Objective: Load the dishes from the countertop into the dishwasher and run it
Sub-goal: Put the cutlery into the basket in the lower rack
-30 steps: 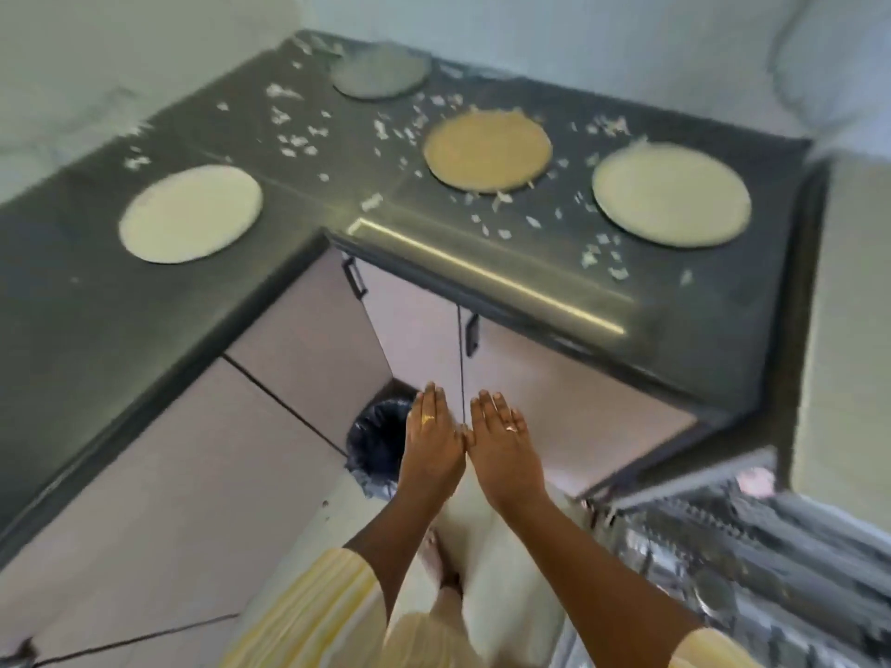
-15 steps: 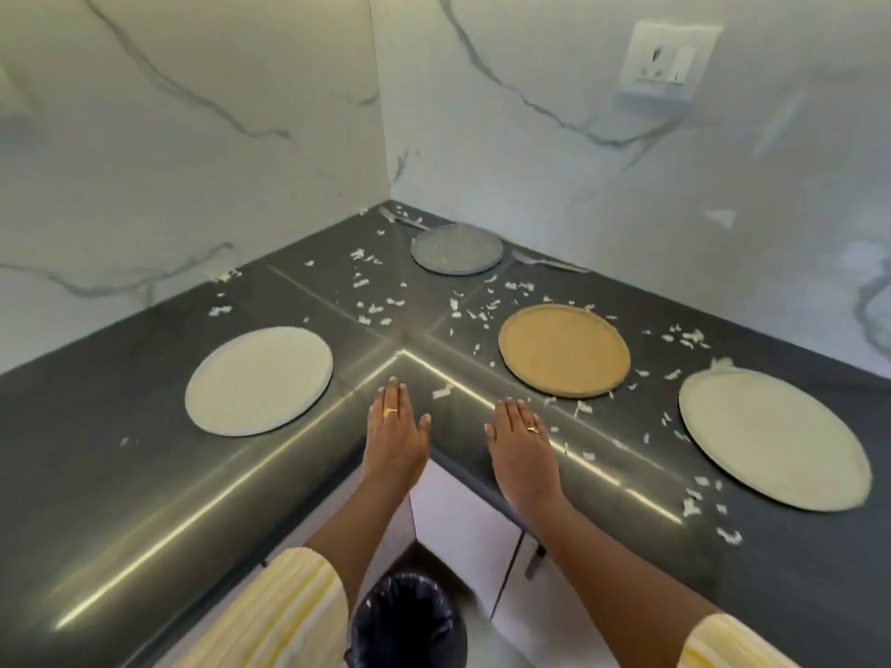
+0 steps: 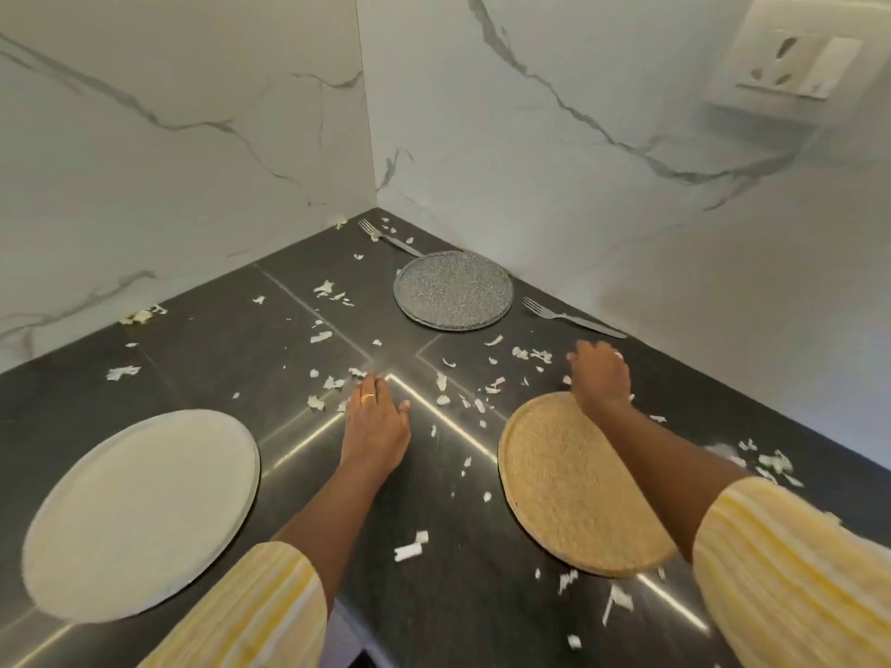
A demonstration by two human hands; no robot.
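In corner of countertop (image 3: 217, 339): grey plate (image 3: 453, 290) close to walls, fork (image 3: 388, 237) behind it, second fork (image 3: 573, 320) to its right. Cream plate (image 3: 140, 515) left, tan plate (image 3: 573, 494) right, scrap-littered strip between. Left hand (image 3: 376, 426) flat on strip, fingers together, holding nothing. Right hand (image 3: 600, 378) at tan plate's far rim; fingers hidden, grip cannot be told.

We mark the right hand (image 3: 600, 378): its fingers are blurred, so we cannot tell whether they hold anything. Its forearm covers part of the round tan textured plate (image 3: 569, 484). 1 steel fork (image 3: 385, 236) loses its handle end behind the round grey speckled plate (image 3: 453, 289). The lower edge cuts off the 2 yellow-striped sleeves (image 3: 250, 614).
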